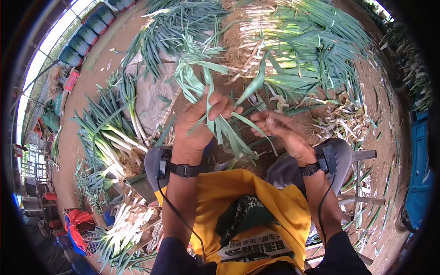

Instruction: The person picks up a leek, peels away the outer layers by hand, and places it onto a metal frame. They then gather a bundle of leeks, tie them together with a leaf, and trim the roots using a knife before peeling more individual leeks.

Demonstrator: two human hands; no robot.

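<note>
A bunch of pale green plastic strips (190, 79) hangs from my left hand (201, 112), whose fingers are wrapped round it at the centre of the view. Loose strip ends fan out below the fingers. Close by on the right, my right hand (275, 126) has its fingers curled and pressed together near one thin strip; what lies between them is too small to make out. One wider strip (255, 87) rises between the two hands.
Large piles of green onions (298, 46) lie ahead, roots to the left. More onions (114, 137) lie at the left, others (126, 224) at the lower left. Trimmed leaves (341, 123) litter the ground at right. A yellow apron (247, 183) covers my lap.
</note>
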